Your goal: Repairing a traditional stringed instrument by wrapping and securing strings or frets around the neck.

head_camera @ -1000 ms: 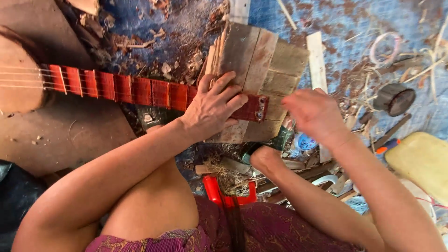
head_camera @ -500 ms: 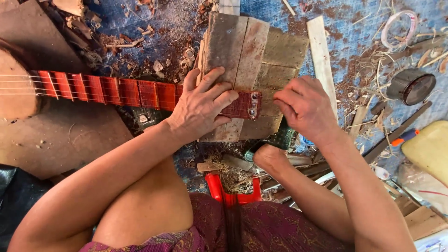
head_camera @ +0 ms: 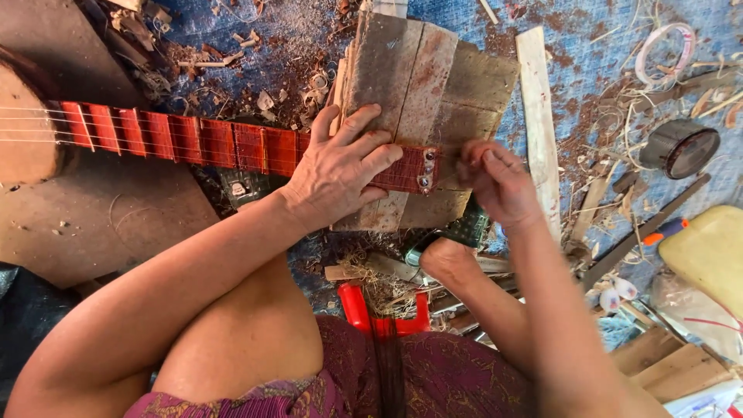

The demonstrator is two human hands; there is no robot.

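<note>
Neck (head_camera: 224, 143) of a stringed instrument, red-stained wood with pale fret lines, runs level from the brown body (head_camera: 27, 147) at the left edge to its head end (head_camera: 414, 170), which rests on a stack of grey weathered boards (head_camera: 433, 77). Small round metal fittings show on the head end. Thin strings cross the body and the first frets.

Left hand (head_camera: 340, 174) lies palm down over the neck just short of the head end, fingers spread and half curled, pressing the neck against the boards; it clamps rather than fully encloses it. Right hand (head_camera: 499, 182) sits just beside the head end, fingers bunched together at the tip of the neck. It is motion-blurred, so cannot tell whether anything is pinched between the fingers.

A bare foot (head_camera: 449, 259) presses at the lower edge of the boards. Red plastic piece (head_camera: 360, 306) below it, among scraps. A pale wooden slat (head_camera: 538, 124) lies upright beside the boards on the right.

Ground cover: blue sheet (head_camera: 580, 46) strewn with shavings and sawdust. Upper right: loop of pale tape or cord (head_camera: 665, 50); below it a round dark tin (head_camera: 681, 147). Right edge: yellow plastic container (head_camera: 708, 251), rounded corners, no label visible. An orange-and-blue handled tool (head_camera: 665, 230) lies just left of it. Lower right: wooden offcuts (head_camera: 669, 364).
</note>
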